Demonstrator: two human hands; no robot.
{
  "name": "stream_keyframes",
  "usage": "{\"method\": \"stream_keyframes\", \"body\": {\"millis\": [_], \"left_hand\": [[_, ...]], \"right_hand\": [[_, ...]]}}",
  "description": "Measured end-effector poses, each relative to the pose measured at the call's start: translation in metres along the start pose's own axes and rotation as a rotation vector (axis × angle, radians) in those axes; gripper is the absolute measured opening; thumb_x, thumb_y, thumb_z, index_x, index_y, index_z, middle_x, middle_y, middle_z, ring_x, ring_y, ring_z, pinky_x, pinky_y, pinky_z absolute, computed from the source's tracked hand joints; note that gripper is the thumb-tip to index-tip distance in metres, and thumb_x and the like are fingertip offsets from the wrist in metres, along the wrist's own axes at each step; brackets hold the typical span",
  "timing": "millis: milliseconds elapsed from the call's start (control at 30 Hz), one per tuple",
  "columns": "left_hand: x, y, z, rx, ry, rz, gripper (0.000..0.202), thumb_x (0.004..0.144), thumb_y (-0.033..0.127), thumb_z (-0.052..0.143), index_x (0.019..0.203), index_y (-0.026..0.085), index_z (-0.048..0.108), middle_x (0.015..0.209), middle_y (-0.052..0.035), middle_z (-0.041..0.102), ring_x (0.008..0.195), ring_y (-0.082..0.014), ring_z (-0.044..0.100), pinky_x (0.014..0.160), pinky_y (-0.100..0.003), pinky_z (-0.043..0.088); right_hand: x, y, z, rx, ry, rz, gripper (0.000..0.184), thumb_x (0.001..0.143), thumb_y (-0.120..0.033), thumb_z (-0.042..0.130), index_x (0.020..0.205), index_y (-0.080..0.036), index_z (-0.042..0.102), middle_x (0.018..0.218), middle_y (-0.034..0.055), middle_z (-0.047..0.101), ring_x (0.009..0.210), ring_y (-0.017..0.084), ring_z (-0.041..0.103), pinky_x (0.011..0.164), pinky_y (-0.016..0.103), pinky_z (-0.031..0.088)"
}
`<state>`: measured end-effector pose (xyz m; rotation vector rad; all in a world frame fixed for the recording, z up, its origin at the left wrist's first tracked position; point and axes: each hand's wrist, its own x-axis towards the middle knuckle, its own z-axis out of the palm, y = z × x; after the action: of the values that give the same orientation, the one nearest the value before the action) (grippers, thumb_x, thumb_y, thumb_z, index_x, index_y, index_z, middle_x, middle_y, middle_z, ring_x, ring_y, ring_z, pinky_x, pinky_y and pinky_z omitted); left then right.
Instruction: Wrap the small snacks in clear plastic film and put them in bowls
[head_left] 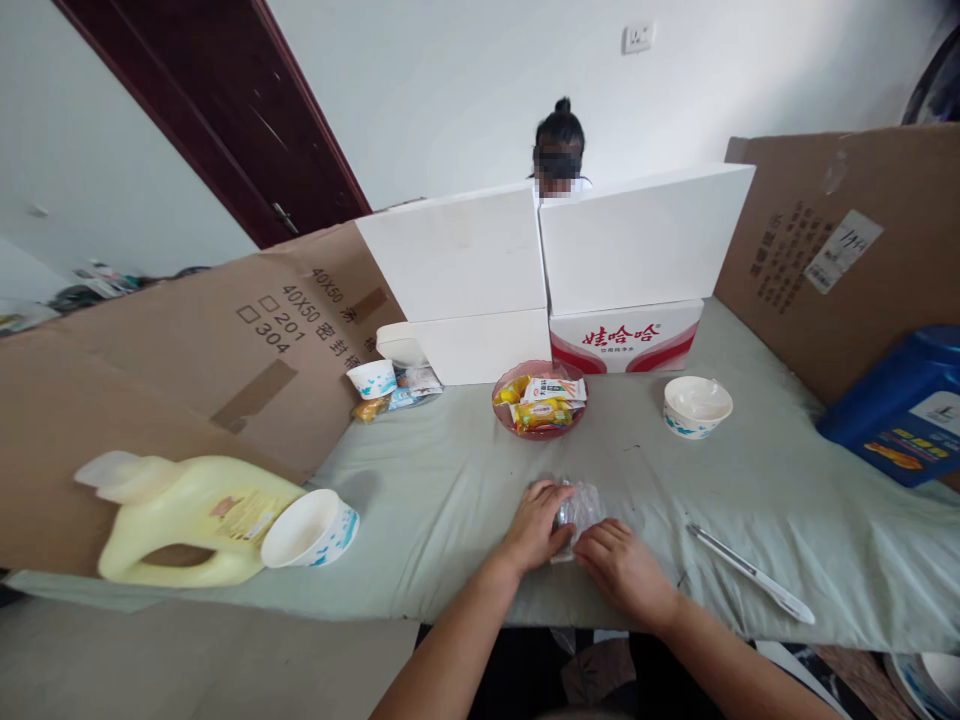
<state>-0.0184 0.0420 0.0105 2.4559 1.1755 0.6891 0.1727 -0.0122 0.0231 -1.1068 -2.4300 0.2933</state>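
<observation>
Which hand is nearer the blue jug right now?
Right. The right hand is at the clear plastic, left of the jug and closer to the person; the left hand is farther left.

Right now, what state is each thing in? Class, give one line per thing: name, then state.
Clear plastic: crumpled
Left hand: fingers bent, touching the plastic
Right hand: fingers bent, at the plastic
Reddish dish: holding packaged snacks
Right bowl: upright, open
Front left bowl: open
Back left bowl: upright
Yellow jug: capped
Blue jug: cut off, capping unclear
Cloth: wrinkled
Pen: lying flat
Socket: nothing plugged in
Door: shut
</observation>
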Motion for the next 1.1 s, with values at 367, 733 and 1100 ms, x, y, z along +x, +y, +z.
{"method": "stream_keyframes", "body": {"millis": [367,733,1100], "left_hand": [[-0.001,-0.018,0.017,-0.064,0.115,-0.075,0.071,0.083,0.004,0.042,0.149,0.017,0.020,0.117,-0.0111,0.061,0.112,-0.0227,0.053,0.100,-0.047,0.044],[-0.001,0.004,0.003,0.140,0.122,0.154,0.014,0.090,0.022,0.054,0.092,0.020,0.068,0.111,-0.0070,0.063,0.117,-0.0257,0.047,0.099,-0.045,0.043],[0.006,0.000,0.010,0.075,0.147,-0.037,0.009,0.075,0.014,0.067,0.081,0.020,0.062,0.102,-0.0063,0.062,0.108,-0.0259,0.051,0.095,-0.045,0.045]], "right_hand": [[0.069,0.039,0.012,-0.246,-0.110,0.407,0.026,0.098,-0.021,0.035,0.096,-0.016,0.060,0.089,0.0103,0.069,0.075,0.020,0.067,0.064,0.027,0.042],[0.067,0.035,0.024,-0.341,-0.121,0.445,0.022,0.095,-0.015,0.036,0.097,-0.016,0.057,0.090,0.0102,0.064,0.078,0.019,0.065,0.066,0.027,0.043],[0.055,0.055,-0.002,-0.323,0.081,0.427,0.025,0.093,-0.015,0.039,0.103,-0.010,0.061,0.108,0.0201,0.061,0.107,0.030,0.054,0.089,0.044,0.042]]}}
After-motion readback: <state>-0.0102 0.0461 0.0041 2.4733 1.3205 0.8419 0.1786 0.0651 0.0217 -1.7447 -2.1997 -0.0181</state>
